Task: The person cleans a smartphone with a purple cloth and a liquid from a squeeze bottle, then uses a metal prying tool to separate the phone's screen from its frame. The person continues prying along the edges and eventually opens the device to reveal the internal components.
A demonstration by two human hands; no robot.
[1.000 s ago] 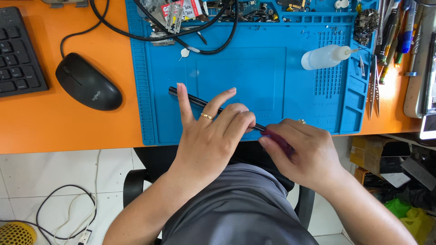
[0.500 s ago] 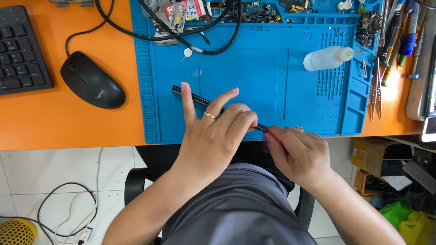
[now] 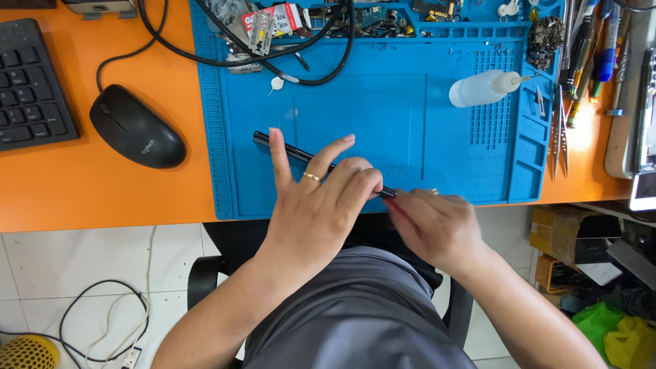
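Hands, head view: left hand clasps a thin black phone held on edge, index and middle fingers spread along its upper side, ring on one finger. Right hand closed around the phone's lower end near 5 o'clock; whether it also pinches a small tool cannot be told.

Phone: runs slantwise from 10 o'clock to 4 o'clock over the near part of the blue mat, low above or resting on it; contact not clear. Judged light, stiff, thin, with slick glass faces likely to crack or slip; best held by the long edges, near both ends, not by the faces.

Surroundings: white squeeze bottle lying at 2 o'clock on the mat; black cables at 12 o'clock; mouse and keyboard at 9 to 10 o'clock on the orange desk; tweezers and pens at 3 o'clock.

Hidden: phone's middle and lower end under the fingers; its face turned away; small parts in the mat's top trays too fine to name.
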